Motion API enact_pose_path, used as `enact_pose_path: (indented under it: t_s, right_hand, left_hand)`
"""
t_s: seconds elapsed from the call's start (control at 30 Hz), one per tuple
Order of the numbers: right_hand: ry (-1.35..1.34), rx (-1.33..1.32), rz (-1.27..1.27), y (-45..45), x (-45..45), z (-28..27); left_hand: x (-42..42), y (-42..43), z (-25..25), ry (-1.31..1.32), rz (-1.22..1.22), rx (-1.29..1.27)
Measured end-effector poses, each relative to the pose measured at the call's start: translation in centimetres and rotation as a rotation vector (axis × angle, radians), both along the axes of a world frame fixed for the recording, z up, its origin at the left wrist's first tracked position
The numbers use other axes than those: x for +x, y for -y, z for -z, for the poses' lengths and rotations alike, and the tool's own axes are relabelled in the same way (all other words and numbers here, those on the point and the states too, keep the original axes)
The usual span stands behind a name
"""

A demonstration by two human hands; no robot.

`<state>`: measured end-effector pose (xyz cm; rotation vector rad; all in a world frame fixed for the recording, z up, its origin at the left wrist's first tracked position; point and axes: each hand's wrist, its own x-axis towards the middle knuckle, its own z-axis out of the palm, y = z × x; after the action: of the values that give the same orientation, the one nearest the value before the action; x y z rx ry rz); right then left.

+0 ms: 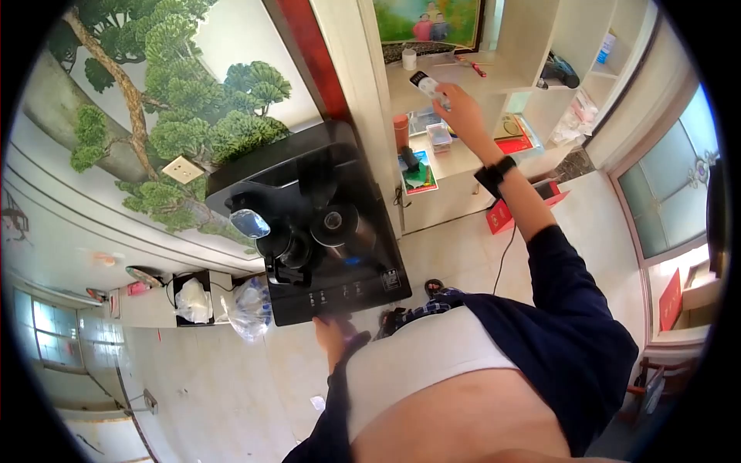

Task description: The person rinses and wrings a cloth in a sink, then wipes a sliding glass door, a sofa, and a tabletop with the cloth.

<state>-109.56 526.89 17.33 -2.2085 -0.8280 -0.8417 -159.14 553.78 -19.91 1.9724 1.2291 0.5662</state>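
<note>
My right hand (461, 116) is stretched out towards the shelf unit, its fingers closed round a small white tube with a dark end (429, 87). Below, near the front edge of a black glass-topped appliance (363, 285), is my left hand (330, 338); its fingers are partly hidden and blurred, with something purplish beside it. On the appliance stand a dark kettle-like vessel (289, 247) and a round metal-rimmed pot (336, 224).
The shelf unit (494, 69) holds a white cup (409, 59), a clear box (439, 137), a reddish cylinder (400, 130) and a black object (559, 71). A red box (500, 217) is on the floor. Plastic bags (250, 307) lie left of the appliance.
</note>
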Motion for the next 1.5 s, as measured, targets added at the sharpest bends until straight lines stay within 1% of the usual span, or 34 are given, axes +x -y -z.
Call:
enact_pose_path:
  t_s: [0.03,0.1,0.13,0.17,0.23,0.27,0.37,0.47,0.53,0.57,0.6,0.63,0.67,0.7,0.73,0.77,0.8,0.83,0.93,1.03,1.07,1.17,1.2,1.23,1.3,1.37,1.4,1.5]
  right_hand:
    - [0.018,-0.055,0.016,-1.3,1.5,0.1]
    - [0.027,-0.154,0.035,-3.3,3.5,0.4]
    - [0.013,-0.197,0.04,-4.3,4.1,0.5]
    - [-0.001,-0.242,0.046,-5.1,4.6,0.8]
    - [-0.024,-0.273,0.036,-6.1,5.9,2.2]
    - [-0.034,-0.29,0.033,-6.2,6.5,2.8]
    - [0.057,-0.173,0.086,-5.6,5.4,3.4]
    - [0.309,-0.042,0.042,-3.5,1.7,3.2]
    - [0.21,-0.048,-0.093,-1.9,-3.0,5.3]
    - [0.081,-0.126,-0.153,-1.0,-6.0,6.6]
    - [0.042,-0.17,-0.206,-0.3,-8.7,8.5]
    - [0.013,-0.191,-0.307,0.6,-11.4,10.1]
    - [-0.035,-0.257,-0.387,1.3,-14.0,11.2]
    - [-0.136,-0.317,-0.412,2.1,-15.9,12.9]
    - [-0.237,-0.379,-0.434,2.9,-17.4,14.9]
    - [-0.339,-0.35,-0.398,3.7,-18.7,16.4]
    - [-0.434,-0.321,-0.353,4.3,-19.7,17.5]
    - [-0.523,-0.288,-0.301,4.2,-20.5,17.9]
    - [-0.819,-0.26,-0.206,3.6,-23.6,17.4]
    - [-0.814,-0.517,-0.335,2.8,-25.5,17.7]
    - [-0.858,-0.621,-0.348,2.6,-25.9,18.5]
    - [-0.972,-0.752,-0.464,1.8,-28.0,20.1]
    - [-0.966,-0.809,-0.444,0.7,-29.2,19.3]
    - [-0.936,-0.78,-0.483,0.1,-30.3,19.2]
    - [-0.893,-0.758,-0.556,0.0,-31.9,20.0]
    - [-0.924,-0.77,-0.561,-0.8,-33.3,18.6]
    - [-0.944,-0.766,-0.574,-1.1,-34.1,18.2]
    - [-0.972,-0.856,-0.592,-1.2,-34.7,18.2]
  left_hand:
    - [0.0,-0.1,-0.7,-0.014,0.025,-0.015]
    - [0.6,0.5,-2.7,-0.151,0.036,-0.077]
    - [1.4,1.4,-7.1,-0.279,0.024,-0.126]
    - [2.1,2.3,-10.4,-0.407,0.014,-0.179]
    - [2.8,3.6,-13.0,-0.392,-0.008,-0.168]
    - [2.8,4.1,-13.4,-0.384,-0.017,-0.163]
    - [2.5,3.8,-11.7,-0.372,-0.02,-0.132]
    - [2.6,4.3,-13.6,-0.314,0.002,-0.116]
    - [2.2,3.8,-12.2,-0.275,0.026,-0.071]
    - [1.7,3.9,-11.8,-0.257,0.028,-0.053]
    - [2.3,4.6,-13.9,-0.208,0.013,-0.098]
    - [1.9,4.2,-13.3,-0.243,0.049,-0.116]
    - [2.1,4.6,-13.9,-0.256,0.043,-0.112]
    - [2.2,4.5,-14.2,-0.286,0.074,-0.147]
    - [2.3,4.5,-13.9,-0.343,0.079,-0.11]
    - [2.3,4.6,-13.5,-0.323,0.09,-0.091]
    - [2.7,4.5,-13.4,-0.433,0.086,-0.099]
    - [2.5,4.9,-14.0,-0.371,0.113,-0.058]
    - [3.1,5.1,-14.7,-0.39,0.124,-0.108]
    - [3.6,5.6,-16.4,-0.396,0.229,-0.119]
    - [3.9,5.7,-16.7,-0.398,0.274,-0.121]
    - [4.6,6.0,-16.2,-0.384,0.383,-0.176]
    - [4.7,5.9,-15.9,-0.375,0.417,-0.203]
    - [4.5,6.0,-14.1,-0.325,0.467,-0.163]
    - [4.6,7.5,-8.4,-0.209,0.564,-0.097]
    - [4.2,8.8,-5.5,-0.108,0.682,-0.13]
    - [3.4,9.0,-5.9,-0.099,0.717,-0.12]
    - [0.9,9.3,-11.5,-0.131,0.782,-0.044]
